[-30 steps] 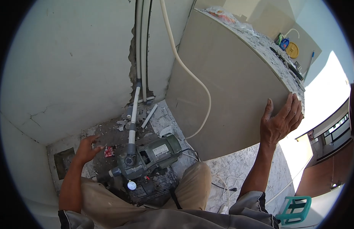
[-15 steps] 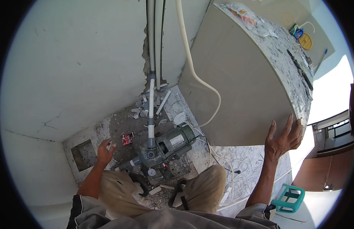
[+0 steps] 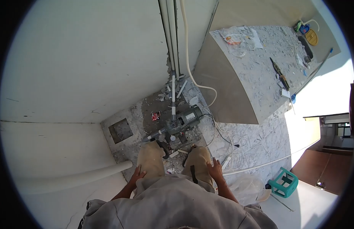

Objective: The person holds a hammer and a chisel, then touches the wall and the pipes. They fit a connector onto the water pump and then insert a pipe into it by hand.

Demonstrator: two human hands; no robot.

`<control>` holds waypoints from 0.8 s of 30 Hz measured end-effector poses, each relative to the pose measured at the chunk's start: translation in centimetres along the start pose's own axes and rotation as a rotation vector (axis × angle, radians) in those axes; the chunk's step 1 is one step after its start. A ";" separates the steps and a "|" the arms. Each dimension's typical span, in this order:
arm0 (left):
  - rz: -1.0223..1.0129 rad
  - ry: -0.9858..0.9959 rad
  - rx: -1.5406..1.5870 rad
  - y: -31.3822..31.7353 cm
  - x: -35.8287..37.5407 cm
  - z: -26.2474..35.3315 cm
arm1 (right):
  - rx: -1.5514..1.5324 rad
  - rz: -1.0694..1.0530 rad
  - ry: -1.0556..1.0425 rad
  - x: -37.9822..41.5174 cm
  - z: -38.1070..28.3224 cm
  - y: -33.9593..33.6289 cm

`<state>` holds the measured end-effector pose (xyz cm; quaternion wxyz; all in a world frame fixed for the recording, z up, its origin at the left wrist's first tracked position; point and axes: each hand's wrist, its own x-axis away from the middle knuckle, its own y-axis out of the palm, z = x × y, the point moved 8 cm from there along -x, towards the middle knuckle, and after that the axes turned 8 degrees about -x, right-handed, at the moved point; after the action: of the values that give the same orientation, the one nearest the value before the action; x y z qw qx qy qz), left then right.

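My left hand [image 3: 137, 174] lies against the side of my left trouser leg [image 3: 151, 154], fingers stretched out and nothing in them. On the other leg, my right hand [image 3: 215, 171] rests flat by the thigh, open and without anything in it. In front of my feet a grey-green water pump [image 3: 189, 117] sits on the floor, with a round pressure gauge [image 3: 172, 138] on its near side. A white pipe [image 3: 173, 91] runs from it toward the wall.
A dusty counter [image 3: 253, 76] at right bears a plastic bag [image 3: 233, 37] and a long dark tool [image 3: 280, 74]. Loose white cable [image 3: 238, 156] lies on the floor. A green stool [image 3: 284, 182] stands at right, a thick pipe [image 3: 108, 170] at left, beyond it a square pit [image 3: 121, 131].
My view has risen and the pump looks farther away. My right hand has left the counter's edge for my leg, and my left hand has drawn back from near the pump to my other leg.
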<state>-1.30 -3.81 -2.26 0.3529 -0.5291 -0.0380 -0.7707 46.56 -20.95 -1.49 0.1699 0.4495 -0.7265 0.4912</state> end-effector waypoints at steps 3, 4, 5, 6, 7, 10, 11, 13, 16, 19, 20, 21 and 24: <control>-0.075 -0.067 0.134 0.8 1.3 1.0 | -0.109 -0.109 0.012 5.0 3.8 4.1; -0.083 -0.069 0.154 0.8 1.5 1.5 | -0.107 -0.265 -0.007 4.9 2.0 2.3; -0.094 -0.071 0.165 0.4 1.6 1.9 | -0.113 -0.419 -0.022 5.3 0.5 1.3; -0.123 -0.051 0.154 -0.1 1.8 2.3 | -0.241 -0.405 0.050 5.5 1.2 0.7; -0.151 -0.027 0.147 -0.6 1.8 2.9 | -0.186 -0.340 0.033 5.2 2.2 0.6; -0.155 0.006 0.186 -1.5 2.7 5.4 | -0.097 -0.223 -0.146 2.6 6.6 3.7; -0.118 0.033 0.157 -1.9 1.8 5.2 | -0.085 -0.195 -0.231 2.1 7.1 4.5; -0.079 0.108 0.165 -2.1 0.4 4.7 | -0.086 -0.166 -0.205 2.5 5.9 4.1; -0.061 0.149 0.180 -1.2 -0.5 5.6 | -0.109 -0.168 -0.197 2.3 5.6 4.0; -0.060 0.111 0.151 -0.2 -1.1 6.6 | -0.157 -0.215 -0.169 2.7 5.9 4.2; -0.060 0.102 0.140 -0.2 -1.1 6.8 | -0.196 -0.246 -0.118 2.9 6.2 4.4; -0.061 0.096 0.132 -0.2 -1.1 7.0 | -0.233 -0.277 -0.065 3.5 6.0 4.0; -0.053 0.082 0.115 -1.1 -0.7 7.0 | -0.928 -0.418 0.352 7.2 2.6 4.3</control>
<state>3.74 0.38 0.55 0.3635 -0.4748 -0.0819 -0.7973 39.61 -26.21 -0.13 0.5639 0.3731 -0.7229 0.1423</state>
